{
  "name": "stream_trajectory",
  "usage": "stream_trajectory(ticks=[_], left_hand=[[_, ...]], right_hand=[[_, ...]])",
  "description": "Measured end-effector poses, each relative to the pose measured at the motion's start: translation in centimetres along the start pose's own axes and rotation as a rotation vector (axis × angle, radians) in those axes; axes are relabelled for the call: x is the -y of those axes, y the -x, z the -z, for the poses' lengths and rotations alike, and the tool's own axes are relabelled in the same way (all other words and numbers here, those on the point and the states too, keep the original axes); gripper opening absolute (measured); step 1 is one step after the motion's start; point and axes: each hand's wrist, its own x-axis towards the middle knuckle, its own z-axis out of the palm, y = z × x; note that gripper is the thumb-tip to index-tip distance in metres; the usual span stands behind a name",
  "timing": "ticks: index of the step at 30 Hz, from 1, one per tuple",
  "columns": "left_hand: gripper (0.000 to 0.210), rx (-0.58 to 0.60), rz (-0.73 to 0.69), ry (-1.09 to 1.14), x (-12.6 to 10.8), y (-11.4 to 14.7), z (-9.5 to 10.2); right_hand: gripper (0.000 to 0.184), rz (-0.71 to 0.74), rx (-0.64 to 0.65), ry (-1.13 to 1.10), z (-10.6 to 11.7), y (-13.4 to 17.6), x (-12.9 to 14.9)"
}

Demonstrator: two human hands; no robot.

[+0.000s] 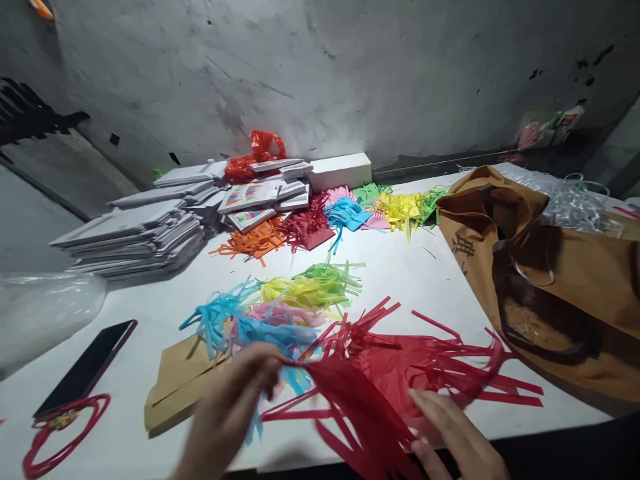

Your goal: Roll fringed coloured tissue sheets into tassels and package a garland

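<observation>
Fingers pinched, my left hand (235, 400) holds one end of a fringed sheet of red tissue paper (350, 393), lifted and twisted at that end. My right hand (455, 427) is at the sheet's lower right, its thumb and fingertips on the red paper. Behind and under it lies more red fringed tissue paper (395, 363), its cut strips spread toward the right. Just past my left hand is a pile of blue, pink, yellow and green tissue tassels (280, 300). A folded brown paper envelope (175, 373) is partly covered by that pile and my left forearm.
A black phone (87, 367) with a red cord lies at left, near clear plastic wrap (50, 313). White packet stacks (145, 233) stand behind. Coloured tassel bundles (310, 223) line the back beside a white box (341, 171). A brown cloth bag (550, 287) fills the right.
</observation>
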Motion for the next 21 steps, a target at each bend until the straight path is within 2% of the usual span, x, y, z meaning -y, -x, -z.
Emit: stream_trajectory(ticks=[2, 4, 6, 7, 8, 9, 10, 11, 12, 13, 14, 15, 17, 19, 20, 21], left_hand=[[0.037, -0.194, 0.142, -0.089, 1.0, -3.0, 5.0], [0.049, -0.450, 0.179, -0.326, 1.8, -5.3, 8.4], [0.069, -0.645, 0.047, -0.615, 1.9, -5.8, 8.9], [0.073, -0.671, -0.079, -0.717, 1.7, -5.4, 8.1], [0.070, -0.632, -0.243, -0.764, 1.4, -4.6, 6.4], [0.056, -0.512, -0.393, -0.731, 0.9, -3.5, 4.2], [0.043, -0.263, -0.493, -0.657, 0.5, -2.2, 1.5], [0.041, 0.076, -0.566, -0.597, 0.1, -1.0, -1.3], [0.040, 0.310, -0.618, -0.508, -0.2, 0.2, -4.1], [0.041, 0.488, -0.659, -0.421, -0.5, 1.1, -6.7], [0.047, 0.630, -0.643, -0.372, -0.6, 1.8, -8.8], [0.049, 0.693, -0.613, -0.352, -0.6, 2.3, -10.4], [0.050, 0.762, -0.540, -0.357, -0.3, 2.6, -12.1], [0.046, 0.765, -0.487, -0.379, 0.1, 2.5, -12.3], [0.045, 0.757, -0.475, -0.384, 0.3, 2.4, -12.1], [0.044, 0.748, -0.475, -0.384, 0.5, 2.3, -11.9]], right_hand=[[0.030, 0.115, 0.049, -0.016, -1.1, -0.1, -0.4], [0.032, 0.208, 0.072, -0.004, -2.2, -0.2, -0.6], [0.034, 0.260, 0.071, 0.037, -3.2, 0.0, -0.6], [0.034, 0.266, 0.073, 0.070, -3.5, 0.1, -0.7], [0.034, 0.265, 0.079, 0.107, -3.7, 0.2, -0.7], [0.034, 0.251, 0.086, 0.143, -3.9, 0.3, -0.7], [0.035, 0.234, 0.098, 0.170, -3.9, 0.4, -0.7], [0.035, 0.211, 0.109, 0.181, -3.9, 0.4, -0.7], [0.035, 0.181, 0.122, 0.174, -3.8, 0.4, -0.8], [0.033, 0.145, 0.134, 0.149, -3.6, 0.3, -0.9], [0.031, 0.104, 0.147, 0.114, -3.3, 0.2, -1.1], [0.029, 0.079, 0.158, 0.078, -3.0, 0.1, -1.4], [0.025, 0.090, 0.172, 0.021, -1.9, 0.4, -2.7], [0.021, 0.101, 0.144, 0.026, -0.5, 1.6, -4.8], [0.020, 0.057, 0.114, 0.052, 0.4, 2.6, -6.1], [0.020, -0.050, 0.044, 0.089, 1.3, 3.8, -7.3]])
